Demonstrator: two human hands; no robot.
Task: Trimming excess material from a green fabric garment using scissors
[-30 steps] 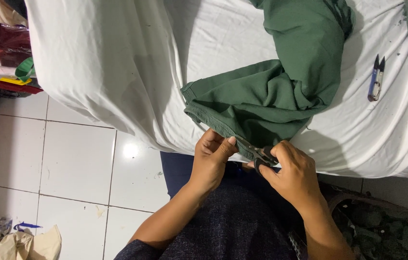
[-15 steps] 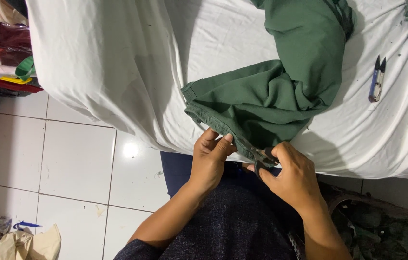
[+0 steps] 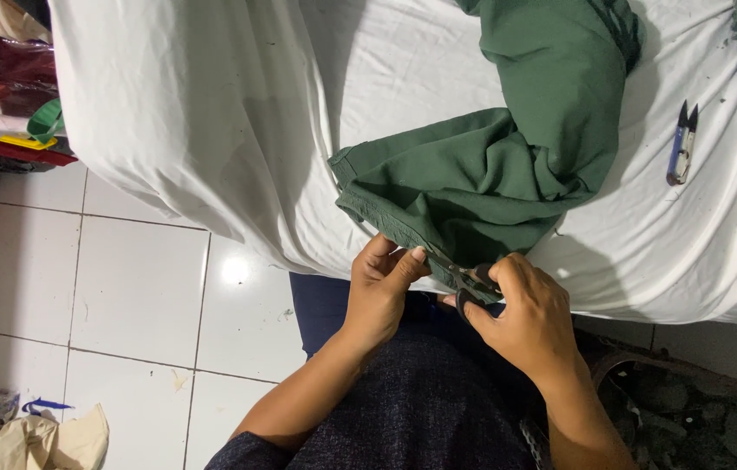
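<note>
Nearest: dark-sleeved forearms of the person. L hand (image 3: 380, 292) pinches the hem of the green garment (image 3: 482, 174) betw. thumb & fingers. R hand (image 3: 529, 318) is clenched around dark scissors (image 3: 466, 277), blades at the same hem, close beside the L thumb. Garment lies bunched on the white-sheeted tabletop (image 3: 212, 113), hem overhanging its near edge. Farther R: blue thread snips (image 3: 682, 144) on the sheet, well apart. L, below: white tiled floor (image 3: 134, 287).
</note>
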